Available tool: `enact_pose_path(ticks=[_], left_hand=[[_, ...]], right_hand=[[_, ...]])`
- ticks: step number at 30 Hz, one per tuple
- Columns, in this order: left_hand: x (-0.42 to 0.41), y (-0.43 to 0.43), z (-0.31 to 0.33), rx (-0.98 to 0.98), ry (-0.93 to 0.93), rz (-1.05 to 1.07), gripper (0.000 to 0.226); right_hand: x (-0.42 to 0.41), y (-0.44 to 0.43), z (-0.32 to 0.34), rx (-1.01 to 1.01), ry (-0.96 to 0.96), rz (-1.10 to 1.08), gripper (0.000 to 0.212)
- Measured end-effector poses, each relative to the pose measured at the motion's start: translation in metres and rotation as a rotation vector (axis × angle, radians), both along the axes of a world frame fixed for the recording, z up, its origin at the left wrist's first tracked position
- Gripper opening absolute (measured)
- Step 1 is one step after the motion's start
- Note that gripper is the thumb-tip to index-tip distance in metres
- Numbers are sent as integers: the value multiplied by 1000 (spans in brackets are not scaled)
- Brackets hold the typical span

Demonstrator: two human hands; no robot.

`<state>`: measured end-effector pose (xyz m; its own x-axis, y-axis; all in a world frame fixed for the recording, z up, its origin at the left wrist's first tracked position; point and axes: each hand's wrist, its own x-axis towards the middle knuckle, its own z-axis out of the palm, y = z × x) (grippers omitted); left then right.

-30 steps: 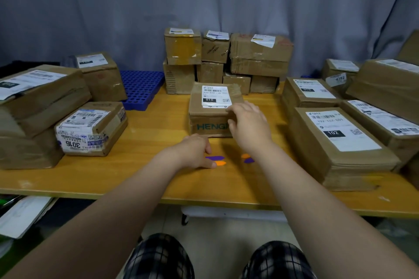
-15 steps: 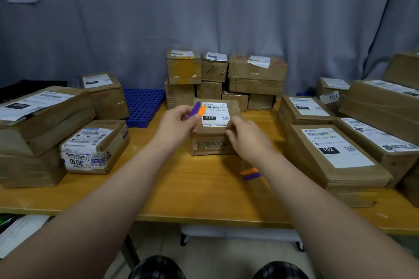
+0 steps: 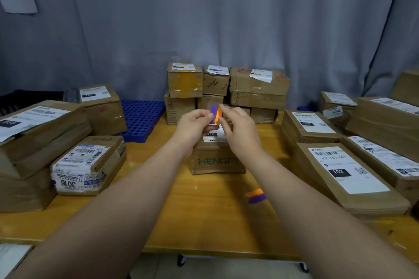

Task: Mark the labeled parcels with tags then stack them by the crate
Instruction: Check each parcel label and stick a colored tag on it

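Observation:
A small brown parcel [image 3: 216, 161] printed HENG stands on the wooden table [image 3: 204, 215] right in front of me, its white label partly hidden behind my hands. My left hand [image 3: 195, 123] pinches a purple tag [image 3: 213, 111] and an orange tag [image 3: 218, 114] above that parcel. My right hand [image 3: 238, 129] meets them from the right, fingertips on the orange tag. A second orange tag [image 3: 255, 193] and purple tag [image 3: 257, 199] lie on the table by my right forearm. The blue crate [image 3: 140, 118] lies flat at the back left.
Labeled parcels stack up at the back centre [image 3: 226, 90]. Large parcels [image 3: 38, 138] and a 3016 box [image 3: 88, 164] fill the left side. Flat parcels marked 102 [image 3: 344, 172] and others [image 3: 310, 127] crowd the right. A grey curtain hangs behind.
My left hand picked up the purple and orange tags from the table and raised them over the parcel. My right hand left the parcel's top and came up to the tags.

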<state>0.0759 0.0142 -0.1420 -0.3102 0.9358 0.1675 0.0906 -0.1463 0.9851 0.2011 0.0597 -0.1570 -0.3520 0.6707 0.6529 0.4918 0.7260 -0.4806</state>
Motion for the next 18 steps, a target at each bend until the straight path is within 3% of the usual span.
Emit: enact_pose_path(ticks=[18], left_hand=[[-11, -2, -23, 52, -62, -46, 18]], right_hand=[[-5, 15, -24, -31, 206, 216, 26]])
